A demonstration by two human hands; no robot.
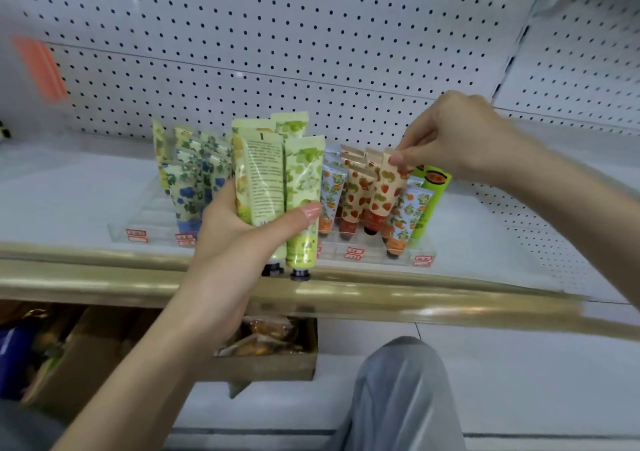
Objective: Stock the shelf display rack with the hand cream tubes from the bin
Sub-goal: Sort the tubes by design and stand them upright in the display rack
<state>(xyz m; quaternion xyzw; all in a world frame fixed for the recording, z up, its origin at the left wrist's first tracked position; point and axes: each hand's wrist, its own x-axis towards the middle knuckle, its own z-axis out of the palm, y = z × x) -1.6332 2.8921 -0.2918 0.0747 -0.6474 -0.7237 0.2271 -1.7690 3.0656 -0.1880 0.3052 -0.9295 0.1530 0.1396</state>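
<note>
My left hand (242,239) grips a bunch of several green-patterned hand cream tubes (277,187), caps down, in front of the clear display rack (374,256) on the white shelf. My right hand (450,135) pinches the crimped top of a strawberry-print tube (384,194) that stands cap down in a right-hand slot of the rack. Blue-flower tubes (194,180) fill the rack's left slots, and orange-print tubes (332,197) and a plain green tube (433,194) stand around the strawberry ones. The cardboard bin (277,364) sits below the shelf edge.
A gold rail (381,298) runs along the shelf's front edge. White pegboard (277,52) backs the shelf. Red price labels (355,254) mark the rack's front. My grey-clad knee (401,381) is at the lower right, beside the bin. Blurred packets lie in a box at lower left.
</note>
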